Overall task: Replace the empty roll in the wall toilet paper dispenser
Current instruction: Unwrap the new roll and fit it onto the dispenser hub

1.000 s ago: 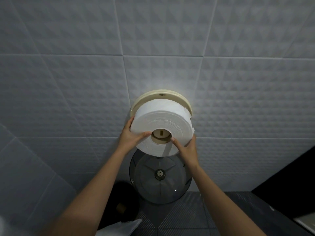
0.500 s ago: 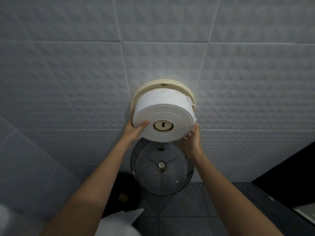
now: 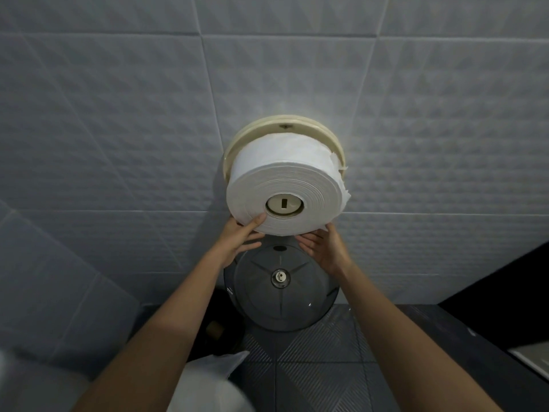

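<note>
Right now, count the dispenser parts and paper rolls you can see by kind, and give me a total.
Paper roll: 1
Cream dispenser backplate: 1
Cream centre spindle: 1
Smoky clear cover, hanging open below: 1
Total: 4

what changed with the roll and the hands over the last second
The roll went further back onto the spindle, toward the backplate. The right hand came off the roll's face and now sits open just under its lower edge. The left hand slid lower, thumb on the face. The grey cover hangs open below, unchanged.
</note>
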`<state>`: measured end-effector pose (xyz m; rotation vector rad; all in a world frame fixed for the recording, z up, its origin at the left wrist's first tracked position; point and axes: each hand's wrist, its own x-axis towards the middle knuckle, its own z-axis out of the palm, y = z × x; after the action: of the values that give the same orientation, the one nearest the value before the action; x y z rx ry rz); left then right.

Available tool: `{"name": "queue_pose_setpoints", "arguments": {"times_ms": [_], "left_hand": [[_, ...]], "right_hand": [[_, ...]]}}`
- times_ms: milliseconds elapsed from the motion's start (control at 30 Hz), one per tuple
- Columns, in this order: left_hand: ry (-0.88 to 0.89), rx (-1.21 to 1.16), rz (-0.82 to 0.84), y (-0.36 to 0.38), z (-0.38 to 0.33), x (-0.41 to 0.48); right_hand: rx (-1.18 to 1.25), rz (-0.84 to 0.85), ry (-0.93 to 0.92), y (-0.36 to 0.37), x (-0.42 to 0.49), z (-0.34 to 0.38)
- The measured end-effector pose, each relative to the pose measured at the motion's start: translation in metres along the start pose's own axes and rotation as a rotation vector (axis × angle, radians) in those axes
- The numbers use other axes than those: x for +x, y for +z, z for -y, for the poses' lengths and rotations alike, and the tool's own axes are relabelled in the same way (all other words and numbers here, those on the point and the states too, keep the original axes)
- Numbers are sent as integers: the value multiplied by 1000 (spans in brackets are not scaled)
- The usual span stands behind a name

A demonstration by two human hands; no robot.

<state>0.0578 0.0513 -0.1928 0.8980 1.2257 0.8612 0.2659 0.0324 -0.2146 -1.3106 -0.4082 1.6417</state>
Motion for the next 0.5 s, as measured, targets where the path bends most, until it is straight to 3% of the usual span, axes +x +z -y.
{"name": "queue_pose_setpoints", "arguments": {"times_ms": [200, 367, 500], "left_hand": [[32, -20, -30, 1, 1, 0], [87, 1, -84, -4, -5, -1], [132, 23, -148, -7, -17, -3]], "right_hand": [[141, -59, -218, 0, -9, 25], [-12, -61, -380, 0, -15, 44], [-15, -203, -398, -1, -14, 42]]}}
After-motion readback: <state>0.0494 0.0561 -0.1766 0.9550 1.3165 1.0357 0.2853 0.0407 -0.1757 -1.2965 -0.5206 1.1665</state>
